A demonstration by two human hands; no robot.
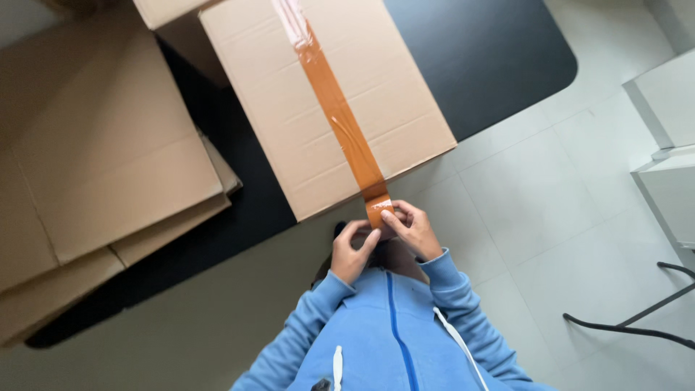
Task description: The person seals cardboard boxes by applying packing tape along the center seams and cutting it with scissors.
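A closed cardboard box [289,94] lies on a black table [492,51], with a strip of brown packing tape [337,116] running along its top seam toward me. The tape hangs over the box's near edge. My left hand [352,250] and my right hand [411,228] meet just below that edge. The fingers of both hands pinch the loose tape end [378,208]. A dark object sits behind my hands and is mostly hidden. Blue sleeves cover both my arms.
Flattened cardboard sheets [101,166] are stacked on the table's left side. Pale floor tiles [550,195] spread to the right. A white cabinet [670,145] stands at the right edge, with black chair legs [637,318] below it.
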